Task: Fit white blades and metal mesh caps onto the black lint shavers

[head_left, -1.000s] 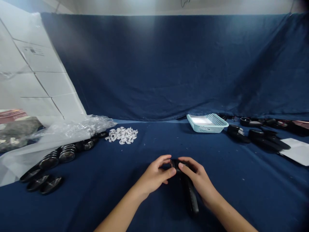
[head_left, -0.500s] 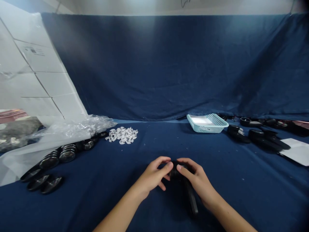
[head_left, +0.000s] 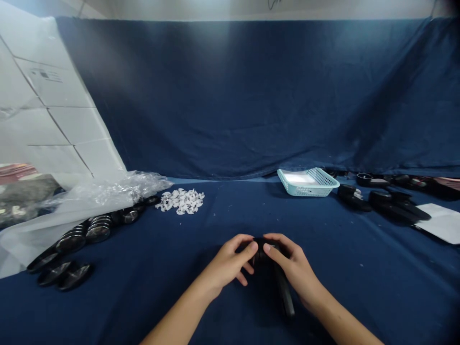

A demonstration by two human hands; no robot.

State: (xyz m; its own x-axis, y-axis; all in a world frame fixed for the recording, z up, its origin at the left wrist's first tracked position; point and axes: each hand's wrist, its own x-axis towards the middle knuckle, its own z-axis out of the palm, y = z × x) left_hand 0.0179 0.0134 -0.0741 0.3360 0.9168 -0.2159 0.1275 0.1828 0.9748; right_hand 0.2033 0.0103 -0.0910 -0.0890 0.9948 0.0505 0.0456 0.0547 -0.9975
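While both hands are closing around a black piece point(head_left: 275, 273) at the near middle of the cloth-covered bench point(head_left: 359, 297), its long stem point(head_left: 287, 304) is pointing back toward the person and lying on the cloth. The left hand point(head_left: 226, 264) is cupping the rounded head point(head_left: 260, 244) of the piece from one side and the right hand point(head_left: 293, 268) is pressing in from the other, so the grip is clamped on it from both sides, with the fingertips point(head_left: 254, 245) nearly meeting on top. The fingers are hiding most of the head, so what they are doing to it cannot be told.

Farther off on the left, round black discs point(head_left: 97, 233) with shiny faces are lying in a loose line beside a crumpled plastic bag point(head_left: 108, 196), and a heap of small white pieces point(head_left: 180, 200) is sitting just beyond them. On the right, several black pieces point(head_left: 391, 210) much like the one in hand are lying grouped near a pale blue basket point(head_left: 308, 183), with a sheet of white paper point(head_left: 440, 223) at their far side. Loose parts seem to be lying on one side and more complete-looking pieces on the other.
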